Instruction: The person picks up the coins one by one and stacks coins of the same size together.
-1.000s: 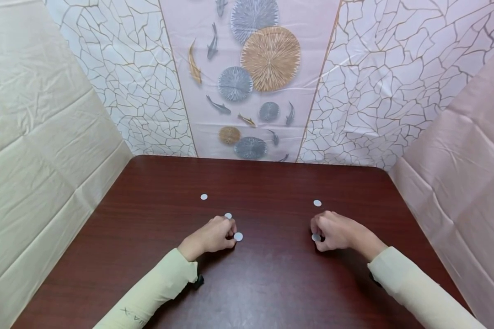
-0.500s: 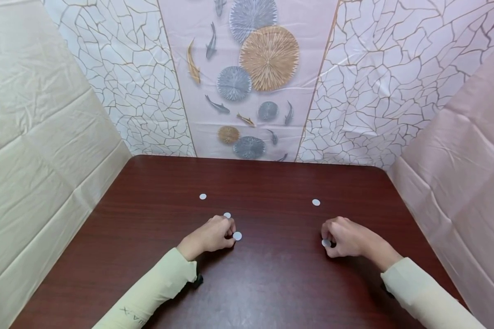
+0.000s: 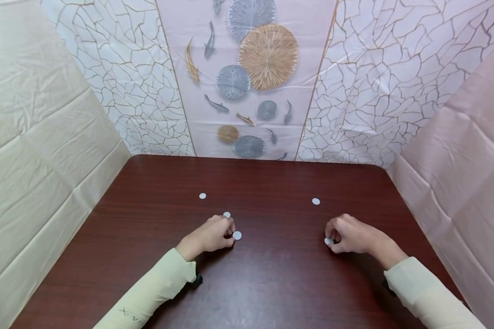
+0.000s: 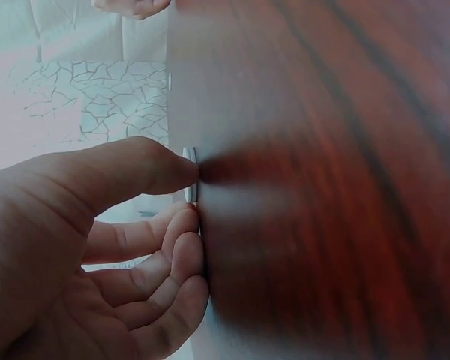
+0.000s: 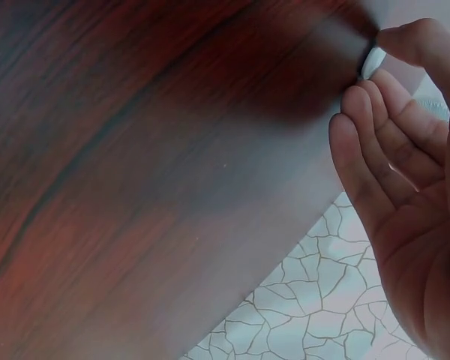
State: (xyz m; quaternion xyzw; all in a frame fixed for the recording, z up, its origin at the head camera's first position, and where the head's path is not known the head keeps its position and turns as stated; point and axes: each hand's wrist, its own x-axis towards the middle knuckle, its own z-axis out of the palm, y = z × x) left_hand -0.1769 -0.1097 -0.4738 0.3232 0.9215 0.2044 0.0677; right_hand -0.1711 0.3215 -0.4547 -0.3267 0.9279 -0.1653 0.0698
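Note:
Low over the table's left half, my left hand [image 3: 212,234] pinches the edge of a small white round disc [image 3: 237,235] between thumb and forefinger. The left wrist view shows that disc [image 4: 190,174] edge-on, close against the tabletop. On the other side, my right hand [image 3: 356,235] holds a second white disc [image 3: 328,241] between thumb and fingertips. In the right wrist view this disc [image 5: 372,62] is partly hidden by the fingers. Just beyond my left knuckles lies another white disc [image 3: 227,214], its near edge covered by the hand.
Two more white discs lie farther back on the dark red-brown table [image 3: 267,283], one at left [image 3: 202,196] and one at right [image 3: 316,201]. Patterned cloth [image 3: 247,91] hangs behind the table, and plain pale cloth [image 3: 45,151] borders its sides.
My right hand has moved to the right with its disc, away from the left hand. The left hand and its disc have stayed nearly where they were.

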